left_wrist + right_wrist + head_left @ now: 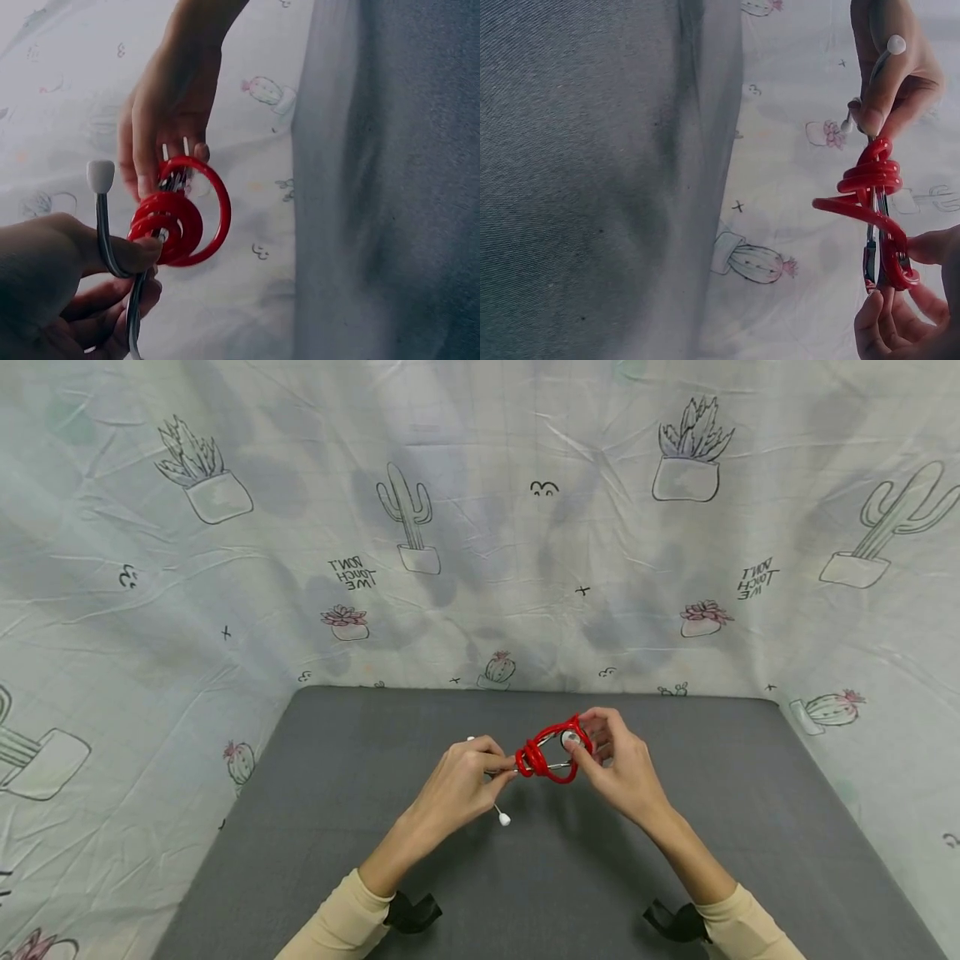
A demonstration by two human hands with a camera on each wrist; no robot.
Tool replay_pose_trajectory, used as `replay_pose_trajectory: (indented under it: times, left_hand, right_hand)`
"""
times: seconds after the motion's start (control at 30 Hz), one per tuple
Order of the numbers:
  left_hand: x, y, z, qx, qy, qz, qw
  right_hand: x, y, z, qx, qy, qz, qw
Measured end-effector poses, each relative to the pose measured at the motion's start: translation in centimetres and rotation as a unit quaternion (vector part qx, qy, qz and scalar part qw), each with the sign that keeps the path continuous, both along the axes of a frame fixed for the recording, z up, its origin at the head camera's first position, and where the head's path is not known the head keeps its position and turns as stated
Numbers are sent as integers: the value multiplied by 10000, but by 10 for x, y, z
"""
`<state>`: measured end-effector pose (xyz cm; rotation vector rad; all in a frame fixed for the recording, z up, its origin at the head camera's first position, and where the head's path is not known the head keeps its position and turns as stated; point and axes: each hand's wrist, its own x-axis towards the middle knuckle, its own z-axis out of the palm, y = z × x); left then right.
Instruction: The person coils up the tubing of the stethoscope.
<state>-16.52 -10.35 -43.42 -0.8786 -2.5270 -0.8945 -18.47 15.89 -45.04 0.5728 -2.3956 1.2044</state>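
A stethoscope with red tubing is held up above the grey table between both hands. Its tubing winds in several coils around the metal tubes, with a wider loop toward the right. My left hand pinches the metal tubes at the left end, thumb against fingers. A white ear tip sticks out below that hand; in the left wrist view an ear tip stands above the thumb. At the other end, my right hand holds the round chest piece and the tubing beside it between thumb and fingers.
The grey table reaches back to a pale cloth backdrop printed with cacti and potted plants, which also hangs at both sides. Black straps sit at the wrists by the cream sleeves.
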Motion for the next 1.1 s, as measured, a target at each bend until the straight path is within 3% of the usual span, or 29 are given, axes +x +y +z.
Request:
replay_pose_trajectory:
  times: [0.23, 0.5, 0.67, 0.83, 1.1]
  left_hand:
    - [-6, -7, -15, -168, -470, -360, 9981]
    - [-10, -16, -57, -264, -1034, -813, 9910]
    - [-12, -21, -77, -222, -1157, -951, 9885]
    - [-21, -26, -81, -115, -1140, -1039, 9880]
    - [-35, -27, -76, -908, -1229, -873, 9844]
  right_hand:
    - [-3, 10, -14, 301, -38, 378, 9988]
    - [2, 23, -51, 418, -1009, 1019, 9888]
    - [5, 23, -68, 363, -1314, 1104, 9845]
    - [2, 18, -77, 179, -1281, 914, 9874]
    - [0, 13, -85, 86, -1104, 718, 9913]
